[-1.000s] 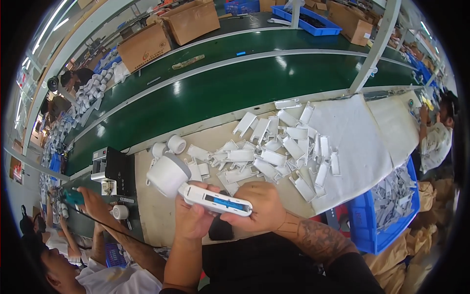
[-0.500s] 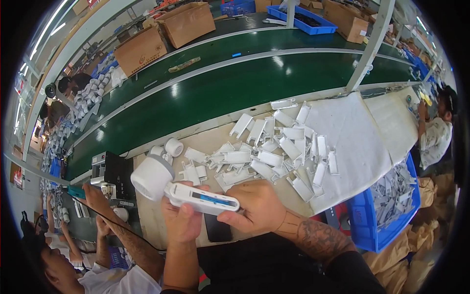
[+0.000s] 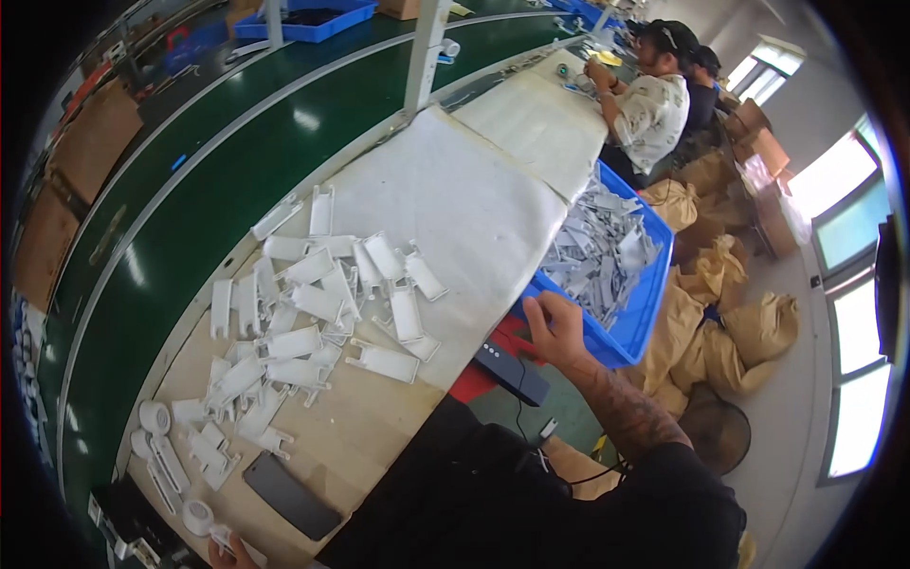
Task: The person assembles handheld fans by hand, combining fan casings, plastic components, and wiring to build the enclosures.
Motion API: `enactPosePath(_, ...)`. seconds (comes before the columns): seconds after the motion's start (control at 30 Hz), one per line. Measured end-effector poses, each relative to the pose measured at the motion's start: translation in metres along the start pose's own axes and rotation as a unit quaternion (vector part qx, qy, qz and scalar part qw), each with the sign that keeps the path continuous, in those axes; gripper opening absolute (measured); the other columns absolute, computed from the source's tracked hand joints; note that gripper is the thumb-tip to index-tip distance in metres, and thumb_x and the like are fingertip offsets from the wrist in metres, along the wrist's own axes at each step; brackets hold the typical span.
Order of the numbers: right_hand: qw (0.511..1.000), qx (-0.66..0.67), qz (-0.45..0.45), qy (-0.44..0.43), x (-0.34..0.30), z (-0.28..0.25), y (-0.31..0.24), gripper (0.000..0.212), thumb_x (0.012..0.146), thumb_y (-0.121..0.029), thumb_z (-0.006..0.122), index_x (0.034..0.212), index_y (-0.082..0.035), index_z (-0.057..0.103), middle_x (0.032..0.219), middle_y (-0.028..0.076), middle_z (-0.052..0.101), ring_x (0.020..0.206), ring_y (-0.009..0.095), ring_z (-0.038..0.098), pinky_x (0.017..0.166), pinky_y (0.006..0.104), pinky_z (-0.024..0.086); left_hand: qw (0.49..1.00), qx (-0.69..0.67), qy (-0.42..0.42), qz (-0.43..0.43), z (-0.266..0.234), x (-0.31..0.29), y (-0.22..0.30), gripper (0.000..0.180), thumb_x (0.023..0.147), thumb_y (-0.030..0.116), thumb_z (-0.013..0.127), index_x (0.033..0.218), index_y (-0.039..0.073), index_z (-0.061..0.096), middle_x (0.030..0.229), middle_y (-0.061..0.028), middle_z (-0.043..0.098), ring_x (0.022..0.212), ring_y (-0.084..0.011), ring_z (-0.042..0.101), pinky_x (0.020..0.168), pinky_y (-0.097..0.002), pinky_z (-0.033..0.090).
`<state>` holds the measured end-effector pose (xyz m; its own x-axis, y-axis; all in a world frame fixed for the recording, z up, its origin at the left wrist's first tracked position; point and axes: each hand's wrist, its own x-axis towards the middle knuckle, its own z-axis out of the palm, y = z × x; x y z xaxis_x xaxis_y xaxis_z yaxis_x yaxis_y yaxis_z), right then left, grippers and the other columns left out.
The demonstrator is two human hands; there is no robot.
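Note:
At the lower left edge, my left hand (image 3: 233, 552) shows only its fingers, closed around a white plastic piece with a round end (image 3: 197, 517). The rest of that hand is cut off by the frame. My right hand (image 3: 557, 330) is at the near left side of a blue bin (image 3: 621, 349) full of grey-white plastic parts (image 3: 602, 251). Its thumb stands apart from the fingers, which are partly hidden, and nothing shows in it. Several white plastic housings (image 3: 308, 302) lie heaped on the pale-covered table (image 3: 445, 194).
A dark phone (image 3: 289, 495) lies near the table edge, by white round-headed fixtures (image 3: 154, 417). Below the table are a dark box with a cord (image 3: 512, 373) and something red. Brown sacks (image 3: 758, 332) stand right. A green conveyor (image 3: 246, 152) runs behind; a co-worker (image 3: 654, 104) sits far right.
My view has turned right. My right hand has left the white fixture and moved right to the blue bin. My left hand and the piece it holds are now at the lower left edge.

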<state>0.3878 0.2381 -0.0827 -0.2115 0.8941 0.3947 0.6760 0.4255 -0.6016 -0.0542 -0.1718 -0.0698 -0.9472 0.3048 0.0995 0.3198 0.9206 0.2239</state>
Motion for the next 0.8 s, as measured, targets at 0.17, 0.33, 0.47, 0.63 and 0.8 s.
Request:
enactPosePath(0.17, 0.992, -0.078, 0.088, -0.046, -0.093, 0.011, 0.084, 0.017, 0.089, -0.016, 0.067, 0.099, -0.004, 0.059, 0.087, 0.017, 0.063, 0.079, 0.035, 0.066, 0.069, 0.0437, 0.052, 0.999, -0.020, 0.026, -0.026, 0.002, -0.007, 0.005, 0.069, 0.087, 0.063, 0.066, 0.120, 0.003, 0.071, 0.101, -0.0201, 0.073, 0.087, -0.0360, 0.069, 0.078, -0.0478, 0.056)
enactPosePath(0.33, 0.963, -0.077, 0.173, -0.192, -0.130, 0.058, 0.117, 0.072, 0.070, -0.030, 0.078, 0.132, -0.006, 0.050, 0.122, 0.019, 0.060, 0.109, 0.041, 0.062, 0.095, 0.0482, 0.051, 0.999, 0.027, 0.028, -0.017, 0.005, -0.002, -0.002, 0.067, 0.089, 0.062, 0.065, 0.122, 0.003, 0.070, 0.106, -0.0217, 0.072, 0.091, -0.0379, 0.068, 0.083, -0.0471, 0.055)
enactPosePath(0.47, 0.951, -0.083, 0.201, -0.219, -0.125, 0.086, 0.112, 0.073, 0.068, -0.027, 0.077, 0.134, -0.008, 0.050, 0.124, 0.021, 0.061, 0.109, 0.042, 0.062, 0.094, 0.0486, 0.051, 0.999, 0.011, -0.006, -0.044, 0.004, -0.008, -0.006, 0.069, 0.089, 0.060, 0.064, 0.126, 0.002, 0.067, 0.116, -0.0231, 0.069, 0.100, -0.0387, 0.067, 0.088, -0.0481, 0.055)
enactPosePath(0.63, 0.941, -0.016, 0.245, -0.234, -0.133, 0.068, 0.134, 0.067, 0.069, -0.029, 0.075, 0.129, -0.005, 0.056, 0.114, 0.023, 0.066, 0.108, 0.038, 0.064, 0.091, 0.0412, 0.052, 0.996, -0.065, -0.018, -0.058, 0.000, -0.017, -0.002, 0.072, 0.090, 0.059, 0.064, 0.136, 0.003, 0.059, 0.125, -0.0234, 0.064, 0.108, -0.0414, 0.063, 0.094, -0.0516, 0.052)
enactPosePath(0.8, 0.865, 0.075, 0.386, -0.313, -0.170, -0.020, 0.125, 0.059, 0.072, -0.021, 0.072, 0.126, -0.002, 0.060, 0.107, 0.016, 0.068, 0.102, 0.026, 0.066, 0.091, 0.0354, 0.051, 0.984, -0.107, 0.138, -0.023, 0.000, -0.025, 0.009, 0.068, 0.094, 0.060, 0.058, 0.134, 0.005, 0.059, 0.133, -0.0224, 0.058, 0.115, -0.0419, 0.058, 0.099, -0.0526, 0.049)
